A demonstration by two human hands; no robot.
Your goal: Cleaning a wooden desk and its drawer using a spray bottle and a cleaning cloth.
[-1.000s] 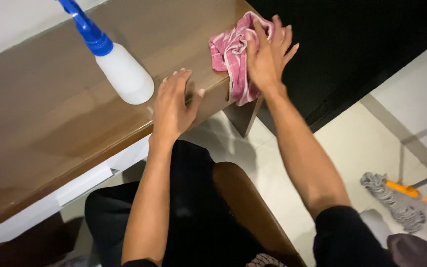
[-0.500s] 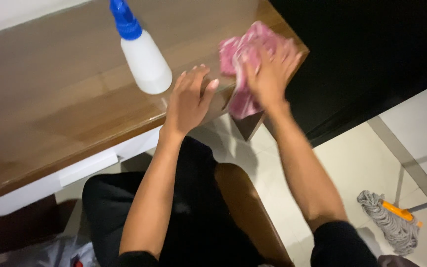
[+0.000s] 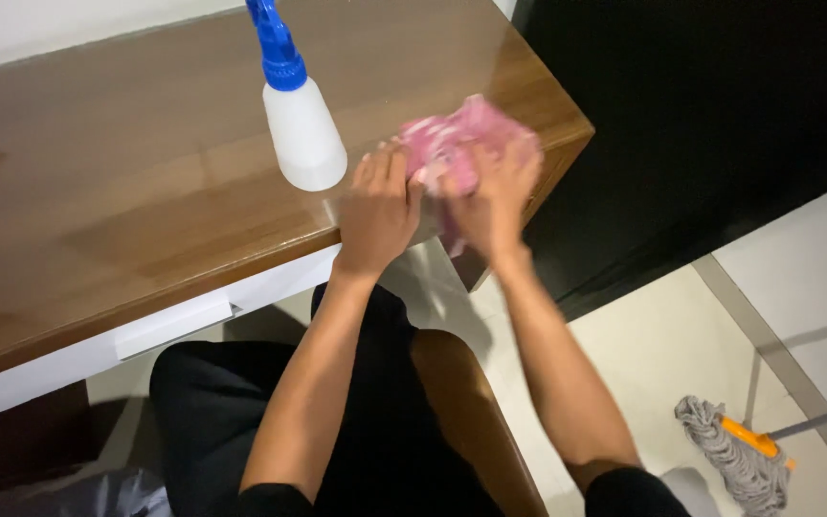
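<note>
right hand (image 3: 495, 206) | slid pink cloth (image 3: 457, 148) inward, apparently | left hand (image 3: 378, 213) now adjacent

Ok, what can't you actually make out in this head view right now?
- Pink cloth: motion-blurred, its folds unreadable.
- Right hand: blurred; grip on the cloth unclear.
- Spray bottle: nozzle cut off by the top edge.
- Mop: handle runs off the right edge.
- Wooden desk: underside hidden; left end cut off.
- Left hand: palm hidden against the desk edge.

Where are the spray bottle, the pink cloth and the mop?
spray bottle (image 3: 304, 139), head view, on its white body.
pink cloth (image 3: 457, 144), head view, on the bunched fabric above the hands.
mop (image 3: 729, 460), head view, on its grey strands.
</note>
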